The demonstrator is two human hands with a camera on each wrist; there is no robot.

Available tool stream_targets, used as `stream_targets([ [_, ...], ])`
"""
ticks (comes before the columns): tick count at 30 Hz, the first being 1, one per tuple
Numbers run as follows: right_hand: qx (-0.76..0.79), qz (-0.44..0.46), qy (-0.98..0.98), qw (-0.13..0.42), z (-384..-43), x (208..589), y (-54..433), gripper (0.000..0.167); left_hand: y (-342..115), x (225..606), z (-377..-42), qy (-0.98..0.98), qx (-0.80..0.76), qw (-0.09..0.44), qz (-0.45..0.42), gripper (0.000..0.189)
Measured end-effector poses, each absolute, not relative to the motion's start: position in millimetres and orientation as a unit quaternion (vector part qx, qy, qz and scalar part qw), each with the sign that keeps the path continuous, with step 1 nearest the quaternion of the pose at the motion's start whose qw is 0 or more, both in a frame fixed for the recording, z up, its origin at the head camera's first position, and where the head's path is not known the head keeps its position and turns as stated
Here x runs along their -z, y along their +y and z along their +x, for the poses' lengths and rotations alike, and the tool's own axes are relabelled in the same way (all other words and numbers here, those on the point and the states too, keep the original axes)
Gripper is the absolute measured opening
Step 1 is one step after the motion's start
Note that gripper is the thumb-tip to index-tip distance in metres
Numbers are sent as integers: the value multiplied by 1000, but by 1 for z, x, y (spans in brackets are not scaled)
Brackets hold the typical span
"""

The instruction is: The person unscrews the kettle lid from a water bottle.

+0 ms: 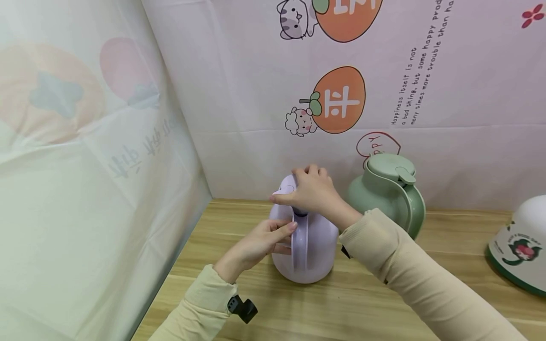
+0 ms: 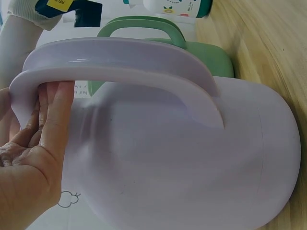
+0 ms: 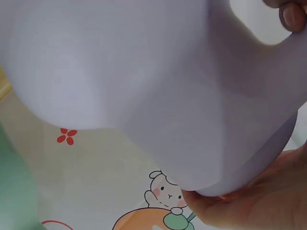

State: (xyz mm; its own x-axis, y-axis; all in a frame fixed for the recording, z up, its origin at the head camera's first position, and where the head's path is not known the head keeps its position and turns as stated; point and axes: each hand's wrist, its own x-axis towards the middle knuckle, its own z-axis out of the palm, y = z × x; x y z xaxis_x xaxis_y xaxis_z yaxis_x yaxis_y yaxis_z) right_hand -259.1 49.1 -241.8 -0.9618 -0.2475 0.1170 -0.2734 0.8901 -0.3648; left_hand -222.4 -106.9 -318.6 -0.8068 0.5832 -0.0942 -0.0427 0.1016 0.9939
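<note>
The smooth lilac plastic jug with a rounded body (image 1: 321,253) stands on the wood-grain bench (image 1: 345,308), near its back edge and towards its back left corner. The left hand (image 1: 262,240) has its grip closed round the jug's upright lilac loop handle (image 1: 300,248), fingers through the loop, thumb on the outside. The right hand (image 1: 314,192) grips the round lilac lid (image 1: 287,189) from above, thumb on one side, fingers over the other; whether the lid is seated or loose cannot be told.

The step in hand seems to be work on the lid, so the left grip should be firm enough to stop the body turning or tipping. Any right-hand force is best even and centred, with the elbow clear of the squat sage-green plastic jug (image 1: 371,193) just beside, also near the back edge.
</note>
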Motion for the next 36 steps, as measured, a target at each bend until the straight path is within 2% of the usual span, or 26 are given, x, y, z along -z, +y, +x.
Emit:
stream_targets([
  [18,-227,270,-934,-52,-271,241,80,77,-105,319,-222,705,-638,237,198,47],
  [22,-262,225,-938,-32,-267,241,76,74,-106,319,-222,704,-638,239,199,48],
  [26,-252,137,-958,19,-259,238,64,83,-107,318,-222,701,-641,239,203,46],
  [29,-211,88,-973,35,-255,235,57,86,-107,319,-222,699,-643,238,202,45],
  [36,-178,76,-981,4,-254,226,56,70,-107,320,-222,698,-645,240,199,45],
])
